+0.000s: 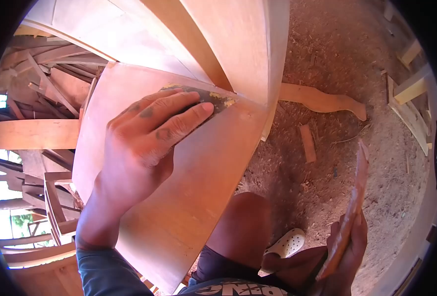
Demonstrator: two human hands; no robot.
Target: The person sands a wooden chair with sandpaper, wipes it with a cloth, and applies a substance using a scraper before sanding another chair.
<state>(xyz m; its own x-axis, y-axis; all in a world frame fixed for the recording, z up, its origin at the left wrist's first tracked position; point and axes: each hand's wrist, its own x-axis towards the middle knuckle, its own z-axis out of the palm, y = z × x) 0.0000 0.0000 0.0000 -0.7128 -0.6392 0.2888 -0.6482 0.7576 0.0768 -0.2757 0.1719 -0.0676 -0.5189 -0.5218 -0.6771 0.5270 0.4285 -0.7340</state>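
My left hand (152, 128) presses a dark, worn sanding pad (219, 101) flat on a smooth wooden panel (194, 182), close to where an upright curved wooden piece (243, 44) meets it. The fingers lie over the pad and hide much of it; yellowish patches show at its edges. At the lower right, my right hand (349, 241) is wrapped round a long, thin piece of wood (359, 182), held away from the panel with its narrow end pointing up.
Wood offcuts (55, 81) are piled at the left behind a curved wooden strip (36, 134). On the dirt floor (381, 182) lie a shaped board (322, 99) and a small wood scrap (308, 143). A wooden frame (408, 106) stands at the right.
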